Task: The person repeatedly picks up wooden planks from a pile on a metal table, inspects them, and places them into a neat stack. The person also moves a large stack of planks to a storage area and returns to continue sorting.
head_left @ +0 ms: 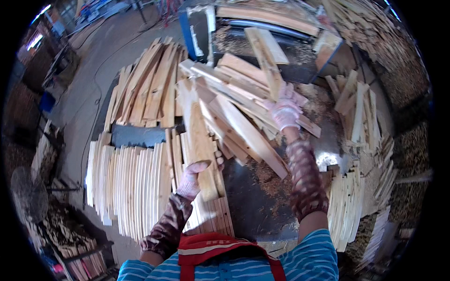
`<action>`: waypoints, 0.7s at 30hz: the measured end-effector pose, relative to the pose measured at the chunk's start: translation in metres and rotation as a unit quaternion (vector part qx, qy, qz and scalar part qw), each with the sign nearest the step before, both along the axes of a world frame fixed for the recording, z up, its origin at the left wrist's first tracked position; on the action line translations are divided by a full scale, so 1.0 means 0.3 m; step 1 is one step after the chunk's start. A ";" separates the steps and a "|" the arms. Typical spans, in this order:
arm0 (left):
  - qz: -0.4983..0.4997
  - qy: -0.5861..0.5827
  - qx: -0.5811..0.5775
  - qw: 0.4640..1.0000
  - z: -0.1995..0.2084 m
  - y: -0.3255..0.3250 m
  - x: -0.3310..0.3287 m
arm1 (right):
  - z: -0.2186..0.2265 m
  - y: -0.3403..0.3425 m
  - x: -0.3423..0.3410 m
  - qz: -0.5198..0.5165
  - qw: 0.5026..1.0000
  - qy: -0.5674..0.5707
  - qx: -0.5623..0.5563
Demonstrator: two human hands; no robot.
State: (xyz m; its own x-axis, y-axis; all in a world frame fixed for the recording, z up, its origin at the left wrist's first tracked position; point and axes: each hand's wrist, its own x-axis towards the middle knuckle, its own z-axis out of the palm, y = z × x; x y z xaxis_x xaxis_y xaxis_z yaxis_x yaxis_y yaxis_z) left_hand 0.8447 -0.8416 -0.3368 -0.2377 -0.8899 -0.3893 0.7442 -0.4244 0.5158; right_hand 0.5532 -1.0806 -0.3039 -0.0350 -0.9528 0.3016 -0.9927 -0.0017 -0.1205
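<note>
My left hand [191, 178], in a pale work glove, grips the near part of a flat wooden board [199, 126] with its thumb on top and fingertips showing at the far side. That board slants away from me over other boards. My right hand [285, 108], also gloved, is closed on the near end of another wooden board [263, 54], which points away toward the machine; part of the grip is hidden. Under and between my hands lies a loose, crisscrossed pile of boards [246, 122] on a dark metal table [255, 201].
Neat rows of boards [136, 187] stand at near left, with another stack [152, 89] behind. A blue-edged machine [300, 68] with a roller sits at the far side. Sawdust [269, 180] covers parts of the table. More boards [344, 201] lie right; a cable [97, 89] crosses the floor.
</note>
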 end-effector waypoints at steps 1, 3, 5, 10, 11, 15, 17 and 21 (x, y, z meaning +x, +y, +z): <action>0.003 0.024 -0.002 1.000 -0.010 -0.018 0.003 | -0.003 -0.055 -0.008 -0.045 0.992 -0.002 0.116; 0.021 0.055 -0.043 0.997 -0.014 -0.050 -0.011 | -0.041 -0.077 0.039 -0.067 0.976 -0.057 0.197; 0.040 0.059 -0.048 0.996 -0.003 -0.059 -0.004 | -0.107 0.028 0.062 -0.037 0.976 -0.172 0.128; 0.058 0.069 -0.019 0.996 -0.049 -0.046 0.017 | -0.300 0.514 0.111 0.055 0.880 -0.453 0.130; 0.047 0.077 -0.018 0.996 -0.028 -0.053 -0.008 | -0.426 0.625 0.027 0.025 0.841 -0.499 0.207; 0.034 0.041 0.002 0.999 -0.042 -0.009 0.008 | -0.543 1.075 -0.027 -0.046 0.924 -0.295 0.240; 0.025 0.004 0.015 1.000 0.023 0.024 -0.017 | -0.554 1.213 -0.043 -0.060 0.938 -0.221 0.258; -0.002 -0.110 -0.008 0.994 -0.100 0.082 0.028 | -0.516 1.295 -0.058 0.004 0.938 -0.158 0.309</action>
